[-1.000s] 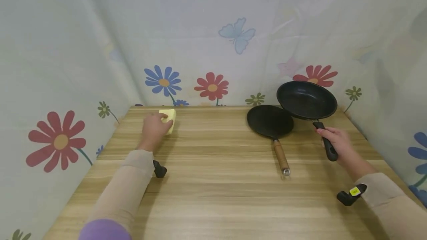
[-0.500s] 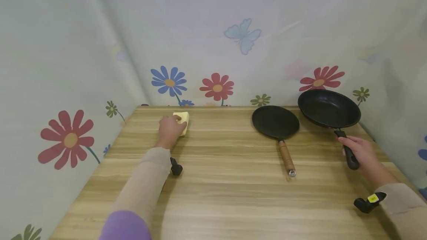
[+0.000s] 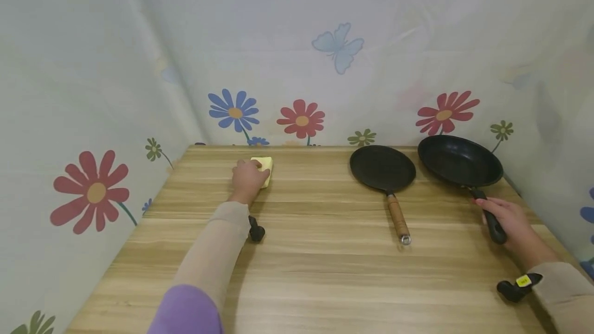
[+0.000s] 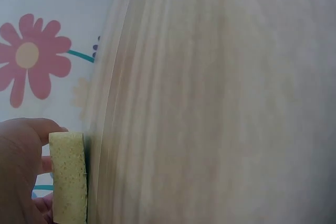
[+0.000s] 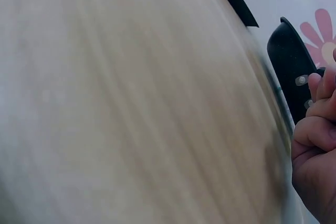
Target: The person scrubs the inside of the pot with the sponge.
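Observation:
My left hand (image 3: 247, 180) grips a yellow sponge (image 3: 265, 168) at the back left of the wooden table. In the left wrist view the sponge (image 4: 69, 177) shows a porous yellow side, with fingers behind it and its lower face at the tabletop. At the right, my right hand (image 3: 510, 223) holds a deep black frying pan (image 3: 459, 161) by its black handle. The pan is tilted slightly, close over the table's back right corner. Left of it lies a flat black griddle pan (image 3: 382, 167) with a wooden handle, which points toward the front.
The wooden table (image 3: 325, 272) ends at a pale curtain (image 3: 274, 40) printed with flowers and a butterfly, which closes off the back and both sides. A black camera mount sits on each wrist. The griddle pan's rim is right beside the frying pan.
My left hand has slid the sponge a little to the right. The frying pan has come down and to the right, away from the griddle pan. The head view has shifted slightly.

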`<move>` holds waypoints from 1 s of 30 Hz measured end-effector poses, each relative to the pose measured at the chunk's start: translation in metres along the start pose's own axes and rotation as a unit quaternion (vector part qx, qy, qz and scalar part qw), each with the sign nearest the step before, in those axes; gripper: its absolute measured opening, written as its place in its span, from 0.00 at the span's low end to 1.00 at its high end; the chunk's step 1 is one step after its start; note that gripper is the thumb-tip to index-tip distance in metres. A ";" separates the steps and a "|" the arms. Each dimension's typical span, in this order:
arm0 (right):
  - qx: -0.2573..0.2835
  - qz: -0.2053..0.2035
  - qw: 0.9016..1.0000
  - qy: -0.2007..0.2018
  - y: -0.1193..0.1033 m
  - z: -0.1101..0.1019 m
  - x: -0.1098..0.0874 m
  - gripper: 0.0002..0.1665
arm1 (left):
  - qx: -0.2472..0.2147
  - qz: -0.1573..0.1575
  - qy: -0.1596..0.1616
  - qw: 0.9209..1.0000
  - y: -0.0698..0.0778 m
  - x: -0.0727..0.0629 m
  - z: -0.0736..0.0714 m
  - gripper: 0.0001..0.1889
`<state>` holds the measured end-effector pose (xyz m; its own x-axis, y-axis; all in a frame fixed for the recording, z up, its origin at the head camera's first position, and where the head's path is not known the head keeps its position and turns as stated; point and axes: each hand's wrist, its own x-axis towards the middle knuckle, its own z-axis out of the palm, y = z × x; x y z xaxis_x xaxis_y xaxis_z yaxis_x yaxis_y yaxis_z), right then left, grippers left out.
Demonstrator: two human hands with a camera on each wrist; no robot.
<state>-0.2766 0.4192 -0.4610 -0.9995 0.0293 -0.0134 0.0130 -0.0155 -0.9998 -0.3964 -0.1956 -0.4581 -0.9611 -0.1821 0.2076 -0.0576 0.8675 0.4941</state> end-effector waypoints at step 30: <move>-0.181 0.155 0.970 -0.043 -0.012 -0.027 0.001 0.43 | 0.047 0.009 -0.035 0.998 0.010 -0.002 0.006 0.31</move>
<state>-0.2772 0.4460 -0.4498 -0.9445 -0.0052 -0.3285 0.3069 0.3426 -0.8879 -0.3969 -0.1838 -0.4590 -0.9785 -0.1363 0.1546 -0.0624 0.9107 0.4083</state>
